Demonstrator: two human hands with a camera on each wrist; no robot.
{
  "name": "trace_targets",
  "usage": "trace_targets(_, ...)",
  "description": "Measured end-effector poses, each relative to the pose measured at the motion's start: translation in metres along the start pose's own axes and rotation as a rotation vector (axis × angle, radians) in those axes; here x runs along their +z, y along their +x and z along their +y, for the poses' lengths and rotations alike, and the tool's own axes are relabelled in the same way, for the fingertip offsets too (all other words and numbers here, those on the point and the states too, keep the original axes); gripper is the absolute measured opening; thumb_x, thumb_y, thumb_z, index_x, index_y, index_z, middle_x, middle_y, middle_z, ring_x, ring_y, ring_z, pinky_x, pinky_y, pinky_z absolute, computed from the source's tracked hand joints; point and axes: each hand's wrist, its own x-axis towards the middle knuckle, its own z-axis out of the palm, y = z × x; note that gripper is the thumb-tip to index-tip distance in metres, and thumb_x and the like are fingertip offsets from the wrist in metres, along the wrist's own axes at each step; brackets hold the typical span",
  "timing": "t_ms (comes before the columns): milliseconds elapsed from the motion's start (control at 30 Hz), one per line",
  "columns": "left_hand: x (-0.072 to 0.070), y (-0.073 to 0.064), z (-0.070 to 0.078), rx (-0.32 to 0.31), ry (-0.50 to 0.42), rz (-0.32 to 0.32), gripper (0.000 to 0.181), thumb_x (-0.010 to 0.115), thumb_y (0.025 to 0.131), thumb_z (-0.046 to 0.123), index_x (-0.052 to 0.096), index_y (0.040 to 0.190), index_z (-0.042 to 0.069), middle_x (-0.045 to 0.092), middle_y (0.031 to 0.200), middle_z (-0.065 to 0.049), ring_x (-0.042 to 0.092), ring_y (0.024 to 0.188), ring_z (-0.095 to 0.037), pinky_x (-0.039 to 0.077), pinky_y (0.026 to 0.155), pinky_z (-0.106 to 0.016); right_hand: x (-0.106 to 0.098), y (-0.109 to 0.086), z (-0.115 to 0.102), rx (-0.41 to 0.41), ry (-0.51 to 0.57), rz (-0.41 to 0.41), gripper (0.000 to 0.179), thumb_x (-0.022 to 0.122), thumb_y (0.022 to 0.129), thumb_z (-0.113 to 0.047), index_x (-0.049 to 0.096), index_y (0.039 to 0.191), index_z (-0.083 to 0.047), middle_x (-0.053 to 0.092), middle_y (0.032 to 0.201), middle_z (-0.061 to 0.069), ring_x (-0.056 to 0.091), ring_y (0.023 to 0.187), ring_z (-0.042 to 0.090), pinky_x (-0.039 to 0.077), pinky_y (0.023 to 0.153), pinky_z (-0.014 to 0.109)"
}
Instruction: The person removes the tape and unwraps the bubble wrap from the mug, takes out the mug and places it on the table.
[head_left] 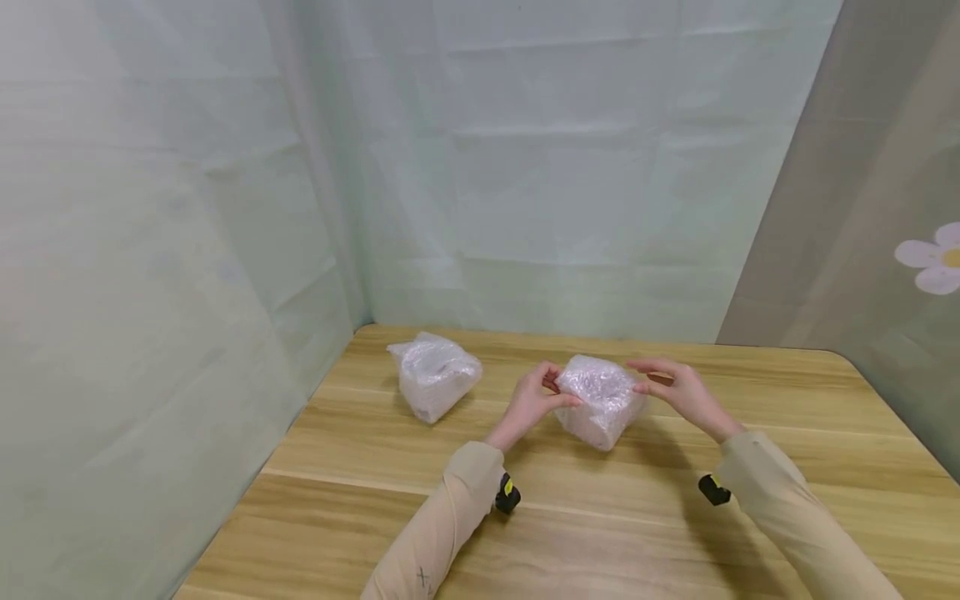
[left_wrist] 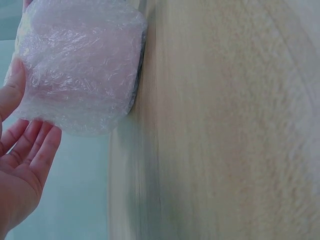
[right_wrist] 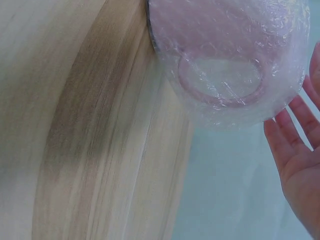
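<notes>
A pink mug in bubble wrap (head_left: 600, 400) stands on the table between both hands; its looped handle shows through the wrap in the right wrist view. My left hand (head_left: 534, 400) holds the near left of its wrapped top, thumb over the edge and fingers bent at the side. In the left wrist view the left thumb (left_wrist: 12, 90) lies against the plastic. Over on the right, my right hand (head_left: 682, 396) has its thumb at the wrap and its fingers reaching out loosely. Its fingertips (right_wrist: 272, 127) meet the wrap's edge in the right wrist view.
A second bubble-wrapped bundle (head_left: 437, 379) sits to the left on the wooden table (head_left: 360, 517), its loose wrap sticking up. Pale curtains (head_left: 540, 183) hang right behind the table's back edge and along its left side.
</notes>
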Motion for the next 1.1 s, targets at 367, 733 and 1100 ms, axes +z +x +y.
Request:
trace_targets(367,0.002,0.005,-0.008,-0.008,0.011,-0.024,0.041,0.079,0.067,0.02,0.056,0.098,0.006,0.057,0.086,0.003,0.055,0.079,-0.01,0.047,0.067,-0.022,-0.001,0.005,0.012,0.039,0.033,-0.116,0.048,0.067,0.081,-0.01,0.05,0.124,0.005,0.044,0.128,0.022,0.038,0.117,0.036,0.035,0.092,0.044)
trace_targets(733,0.0,0.003,-0.005,0.032,0.052,-0.006,0.041,0.079,0.068,0.018,0.055,0.098,0.005,0.056,0.088,0.001,0.054,0.081,-0.012,0.047,0.069,-0.022,0.001,0.007,0.013,0.058,0.021,-0.116,0.047,0.067,0.081,-0.012,0.052,0.122,0.004,0.043,0.129,0.024,0.037,0.118,0.035,0.035,0.093,0.043)
trace_targets(1100,-0.003,-0.004,-0.006,0.019,-0.021,0.042,0.035,0.077,0.071,0.012,0.054,0.095,0.002,0.055,0.09,-0.006,0.056,0.08,-0.019,0.048,0.068,-0.025,0.001,0.007,0.014,0.07,0.029,-0.104,0.048,0.069,0.079,-0.012,0.053,0.122,0.004,0.045,0.127,0.022,0.039,0.117,0.035,0.036,0.092,0.041)
